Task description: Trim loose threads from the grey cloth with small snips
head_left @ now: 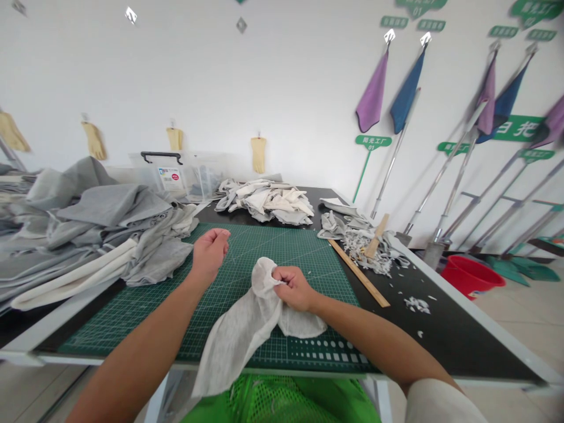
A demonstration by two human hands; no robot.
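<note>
Pale grey cloth is hanging from my right hand, which is pinching the bunched upper end between the thumb and the curled fingers. Its long axis is running on a slant: from this pinch, the longer tail is pointing toward me and to my left, crossing the near edge of the table. A shorter, wider part is spreading to the right, below my wrist. My left hand is hovering apart from the cloth, with thumb and fingers pressed together; whether it is gripping something small, I cannot tell.

Under both hands, a green cutting mat is showing its grid, and white dots and squares are forming rows near its front edge. At its right side a wooden ruler is lying, and beyond it fabric scraps are making a heap. On my left, grey fabrics are piling up.

Farther back, a clear box is carrying a label with a red round spot; its print is too small for reading. On the wall, a green sign is showing Chinese characters, ending with "工厂", above "01". Higher, one sign is also showing "01", and another is showing "02".
</note>
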